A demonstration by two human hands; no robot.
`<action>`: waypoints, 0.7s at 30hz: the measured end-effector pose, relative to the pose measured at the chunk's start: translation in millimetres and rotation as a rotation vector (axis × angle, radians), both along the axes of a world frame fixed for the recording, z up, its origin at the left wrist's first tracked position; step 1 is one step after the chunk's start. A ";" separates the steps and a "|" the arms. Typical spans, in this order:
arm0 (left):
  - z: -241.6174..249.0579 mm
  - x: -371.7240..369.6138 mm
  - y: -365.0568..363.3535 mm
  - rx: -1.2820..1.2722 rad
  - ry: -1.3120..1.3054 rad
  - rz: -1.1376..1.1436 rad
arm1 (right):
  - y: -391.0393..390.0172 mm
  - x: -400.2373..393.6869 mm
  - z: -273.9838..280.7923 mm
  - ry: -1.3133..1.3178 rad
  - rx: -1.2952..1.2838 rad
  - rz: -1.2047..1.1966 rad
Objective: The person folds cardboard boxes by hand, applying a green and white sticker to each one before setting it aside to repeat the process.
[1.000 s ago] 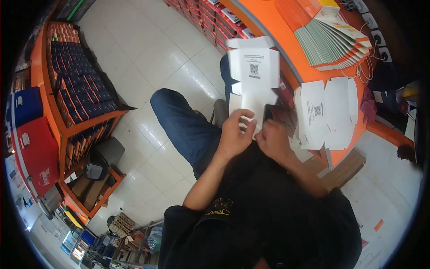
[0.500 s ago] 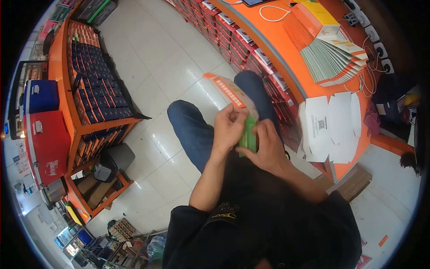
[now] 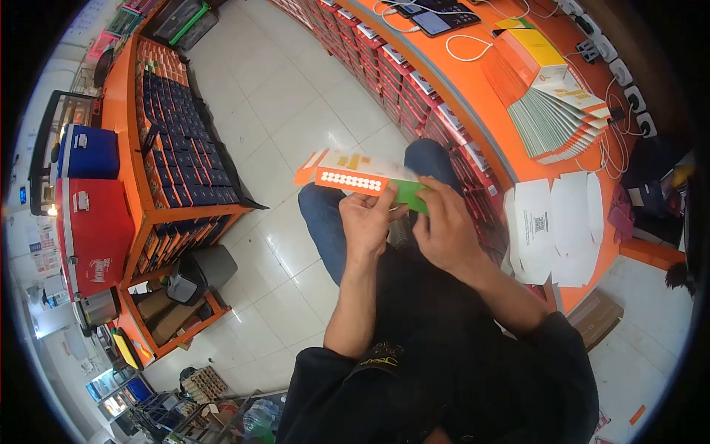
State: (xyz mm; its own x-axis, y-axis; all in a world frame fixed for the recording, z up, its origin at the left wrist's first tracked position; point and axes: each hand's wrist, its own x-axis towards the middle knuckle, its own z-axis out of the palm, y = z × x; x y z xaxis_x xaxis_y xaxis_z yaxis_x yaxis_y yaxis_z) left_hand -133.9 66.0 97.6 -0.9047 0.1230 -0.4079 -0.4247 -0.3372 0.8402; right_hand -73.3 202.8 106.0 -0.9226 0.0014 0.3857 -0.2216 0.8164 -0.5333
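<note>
A thin cardboard carton (image 3: 353, 182) lies across both hands above my lap. Its near side is orange with two rows of white dots, its upper face is pale, and one end is green. My left hand (image 3: 365, 220) pinches the lower edge near the middle with thumb and fingers. On the green end, my right hand (image 3: 446, 224) has its fingers over the top and the thumb below. An orange flap sticks out at the carton's far left end. Beneath the hands are my knees in blue jeans (image 3: 319, 214).
On the curved orange counter (image 3: 503, 159) to the right stand a fanned row of flat cartons (image 3: 551, 122), a yellow-orange box (image 3: 540, 55), white unfolded cartons (image 3: 547, 229), a phone (image 3: 444, 18) and cables. Shelved boxes (image 3: 174, 133) and a red cooler (image 3: 96, 237) are on the left.
The carton has swung from a steep slant to nearly level, its orange end moving left and down and its dotted side now facing me. The camera view has shifted slightly.
</note>
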 end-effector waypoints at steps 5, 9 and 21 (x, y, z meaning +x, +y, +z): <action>-16.7 4.6 -14.2 0.082 0.175 -0.049 | 12.0 -15.2 -1.7 0.009 -0.480 -0.036; -49.5 18.5 -20.2 -0.063 0.343 -0.066 | 0.3 -19.4 -1.3 0.010 -0.834 -0.095; -56.8 32.2 -18.8 0.461 0.306 -0.177 | -1.7 -13.7 -6.9 -0.146 -1.027 0.052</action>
